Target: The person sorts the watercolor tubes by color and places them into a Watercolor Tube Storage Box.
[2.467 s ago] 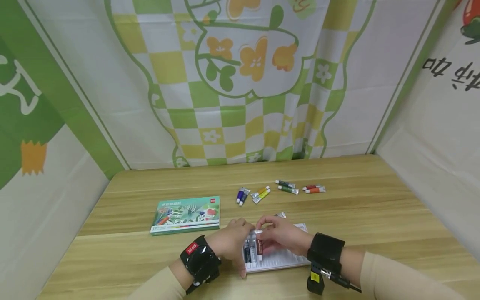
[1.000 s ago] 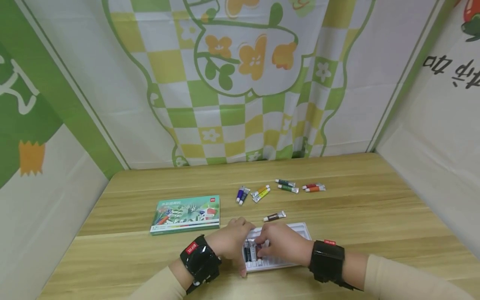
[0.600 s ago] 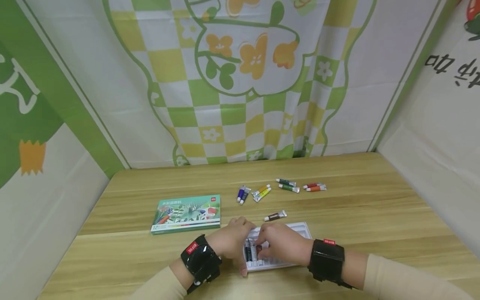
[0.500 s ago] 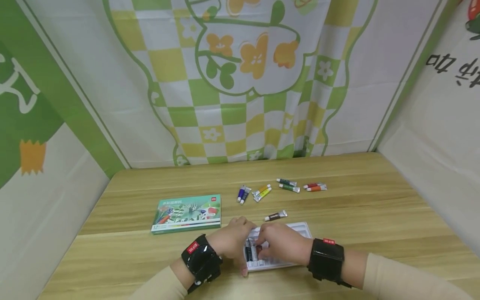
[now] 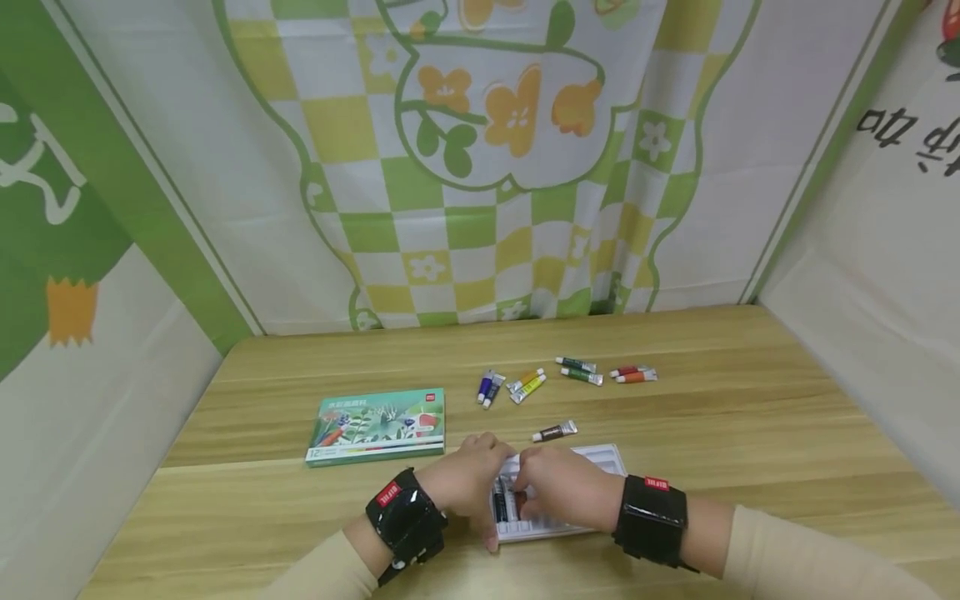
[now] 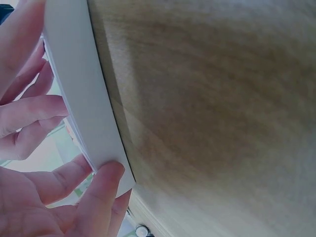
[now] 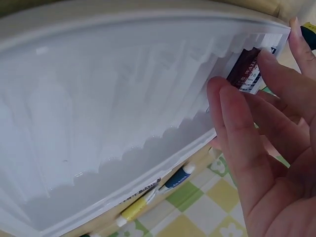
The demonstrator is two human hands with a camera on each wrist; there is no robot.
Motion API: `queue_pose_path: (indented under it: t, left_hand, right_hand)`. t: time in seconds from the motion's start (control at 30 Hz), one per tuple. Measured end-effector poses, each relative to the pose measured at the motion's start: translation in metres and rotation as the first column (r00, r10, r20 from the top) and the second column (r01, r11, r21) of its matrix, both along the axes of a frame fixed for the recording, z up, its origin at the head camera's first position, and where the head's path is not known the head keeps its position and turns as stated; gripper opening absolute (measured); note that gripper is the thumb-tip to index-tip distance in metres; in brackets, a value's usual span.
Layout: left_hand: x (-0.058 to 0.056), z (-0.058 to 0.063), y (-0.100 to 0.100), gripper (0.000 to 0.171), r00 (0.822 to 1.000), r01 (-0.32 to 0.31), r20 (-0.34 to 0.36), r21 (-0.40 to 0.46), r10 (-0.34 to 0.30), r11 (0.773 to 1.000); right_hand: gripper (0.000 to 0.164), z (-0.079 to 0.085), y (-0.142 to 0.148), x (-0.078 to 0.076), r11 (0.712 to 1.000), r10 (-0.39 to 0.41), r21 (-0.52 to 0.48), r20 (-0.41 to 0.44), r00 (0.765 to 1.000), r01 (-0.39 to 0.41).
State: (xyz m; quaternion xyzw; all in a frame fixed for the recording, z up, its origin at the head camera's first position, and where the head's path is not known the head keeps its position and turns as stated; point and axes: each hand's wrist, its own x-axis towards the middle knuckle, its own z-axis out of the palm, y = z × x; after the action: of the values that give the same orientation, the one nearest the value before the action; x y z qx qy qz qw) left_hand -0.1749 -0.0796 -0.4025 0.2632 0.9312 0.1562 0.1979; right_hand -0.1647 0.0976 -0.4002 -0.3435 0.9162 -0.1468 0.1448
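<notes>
A white plastic paint tray [image 5: 611,456] with ribbed slots lies near the table's front. My left hand [image 5: 468,479] grips its left end, the thumb on the near corner and the fingers at the far side. Lying in the leftmost slots are a black paint tube [image 5: 500,502] and a pale one [image 5: 512,502]. Beside them, my right hand [image 5: 566,487] pinches a reddish-brown paint tube [image 7: 244,66] down in its slot, between thumb and fingertips. In the head view that tube is mostly hidden by the hand. The tray's other slots look bare in the right wrist view.
Just behind the tray lies a dark brown tube [image 5: 555,431]. Farther back are pairs of tubes: blue-violet [image 5: 484,386], yellow [image 5: 528,388], green [image 5: 581,377] and red-orange [image 5: 636,377]. A flat green paint box [image 5: 378,427] sits to the left.
The right hand has lowered the reddish-brown tube from above the tray into the slot beside the pale tube. The left hand has kept its hold; the view shifts slightly.
</notes>
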Motion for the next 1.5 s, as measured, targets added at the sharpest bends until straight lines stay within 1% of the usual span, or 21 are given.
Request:
queue_pose_path:
  t: [0.33,0.5,0.6,0.77,0.83,1.0,1.17,1.3,1.5]
  left_hand:
    - [-0.001,-0.002,0.0,0.114,1.0,-0.003,0.002,-0.001,0.003,1.0]
    - [-0.002,-0.003,0.0,0.113,1.0,-0.003,0.008,-0.002,0.003,1.0]
    - [-0.002,-0.003,0.0,0.112,1.0,0.0,0.006,-0.008,0.0,1.0]
    - [-0.001,-0.002,0.0,0.113,1.0,0.012,-0.016,-0.026,-0.013,1.0]
    - [0.0,-0.002,0.001,0.114,1.0,0.012,-0.02,-0.03,-0.013,0.999]
    - [0.001,-0.002,0.001,0.116,1.0,0.001,-0.017,-0.036,-0.001,0.999]
    - [0.001,-0.002,0.002,0.118,1.0,0.0,-0.019,-0.046,-0.001,0.999]
    - [0.0,-0.003,0.002,0.118,1.0,0.001,-0.022,-0.054,-0.002,0.999]
    - [-0.001,-0.005,0.002,0.119,1.0,-0.011,-0.009,-0.046,0.01,0.999]
  right_hand:
    - [0.025,0.0,0.001,-0.002,1.0,0.011,0.016,-0.009,1.0,-0.011]
    - [0.026,0.0,0.002,-0.003,1.0,0.023,0.007,-0.001,1.0,-0.023]
    - [0.026,-0.002,0.005,-0.005,0.998,0.051,-0.029,-0.001,0.999,-0.051]
    - [0.025,-0.003,0.014,-0.015,0.985,0.148,-0.091,0.0,0.989,-0.148]
    - [0.025,-0.004,0.018,-0.02,0.979,0.174,-0.107,0.014,0.985,-0.171]
    - [0.026,-0.008,0.025,-0.027,0.97,0.201,-0.144,0.036,0.979,-0.194]
    - [0.024,-0.009,0.029,-0.029,0.957,0.24,-0.172,0.025,0.97,-0.232]
    - [0.023,-0.004,0.034,-0.033,0.951,0.234,-0.214,0.028,0.972,-0.223]
    - [0.025,-0.002,0.048,-0.048,0.938,0.23,-0.269,0.017,0.973,-0.217]
